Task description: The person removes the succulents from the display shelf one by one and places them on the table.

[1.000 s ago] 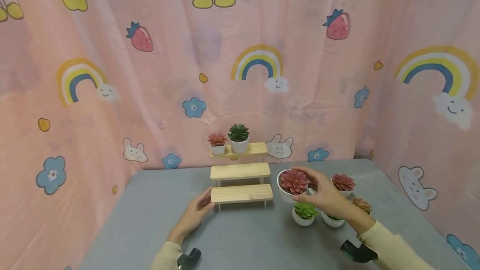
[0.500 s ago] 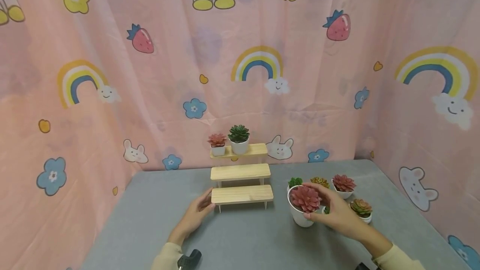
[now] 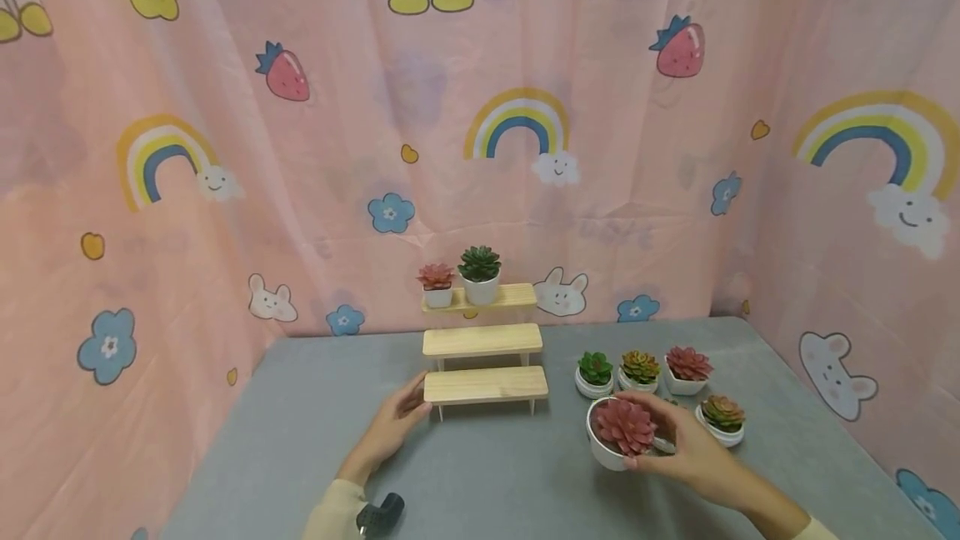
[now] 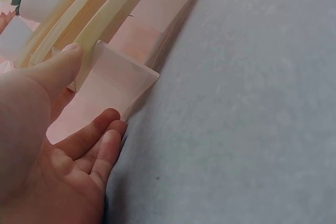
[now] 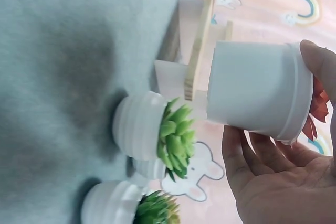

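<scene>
Fingers of the right hand [image 3: 688, 447] grip a white-potted red succulent [image 3: 627, 427] at four o'clock from the three-tier wooden stand [image 3: 482, 342], whose nine-o'clock end the left hand [image 3: 390, 426] pinches.

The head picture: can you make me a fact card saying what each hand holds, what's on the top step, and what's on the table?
Left hand: holds the bottom step of a pale three-step wooden stand
Right hand: holds a round white pot with a dusky-red succulent, above the gray table
Top step: a pink succulent and a dark-green succulent, both in white pots
On the table: white-potted green succulent, yellowish succulent, red succulent, orange-green succulent; more may be hidden
</scene>
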`<state>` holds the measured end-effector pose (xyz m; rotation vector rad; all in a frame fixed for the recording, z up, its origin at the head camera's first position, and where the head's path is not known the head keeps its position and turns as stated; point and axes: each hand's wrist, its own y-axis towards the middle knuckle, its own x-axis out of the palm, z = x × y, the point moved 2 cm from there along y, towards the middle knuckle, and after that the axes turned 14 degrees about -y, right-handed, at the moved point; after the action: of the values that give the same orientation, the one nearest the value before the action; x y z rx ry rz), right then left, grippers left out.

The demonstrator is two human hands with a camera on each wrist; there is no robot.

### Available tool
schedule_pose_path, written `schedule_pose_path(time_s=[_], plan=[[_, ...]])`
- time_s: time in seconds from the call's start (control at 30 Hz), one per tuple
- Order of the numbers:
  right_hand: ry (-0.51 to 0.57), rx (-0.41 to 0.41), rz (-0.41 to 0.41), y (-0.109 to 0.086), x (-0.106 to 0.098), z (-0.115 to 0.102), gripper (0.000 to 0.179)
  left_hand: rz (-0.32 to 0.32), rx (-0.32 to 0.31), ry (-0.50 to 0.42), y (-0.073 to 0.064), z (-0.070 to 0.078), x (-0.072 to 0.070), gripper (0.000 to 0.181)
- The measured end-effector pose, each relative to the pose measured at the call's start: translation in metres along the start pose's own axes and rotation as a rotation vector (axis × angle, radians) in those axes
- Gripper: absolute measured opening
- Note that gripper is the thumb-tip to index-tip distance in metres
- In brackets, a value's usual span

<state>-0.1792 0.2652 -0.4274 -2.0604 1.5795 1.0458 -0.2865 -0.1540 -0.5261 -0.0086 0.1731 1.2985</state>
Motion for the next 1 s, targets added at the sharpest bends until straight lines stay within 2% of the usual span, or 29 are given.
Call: schedule_pose_path(time_s=[0.27,0.47,0.57,0.77,1.0], plan=[[0.128,0.057,-0.153,-0.012,0.003,0.018,0.073,-0.013,0.011,0.003,0.0,-0.001,-0.001,0.065],[0.194,0.033,-0.227,-0.022,0.013,0.035,0.074,-0.011,0.0,-0.001,-0.001,0.0,0.0,0.064],[0.241,0.068,-0.275,-0.024,0.017,0.041,0.074,-0.006,0.0,-0.008,0.0,-0.001,0.0,0.063],[0.287,0.082,-0.303,-0.023,0.02,0.05,0.074,0.01,-0.003,-0.013,-0.001,0.001,-0.001,0.063],[0.302,0.09,-0.314,-0.024,0.021,0.061,0.072,-0.008,0.004,0.005,-0.001,0.001,0.0,0.063]])
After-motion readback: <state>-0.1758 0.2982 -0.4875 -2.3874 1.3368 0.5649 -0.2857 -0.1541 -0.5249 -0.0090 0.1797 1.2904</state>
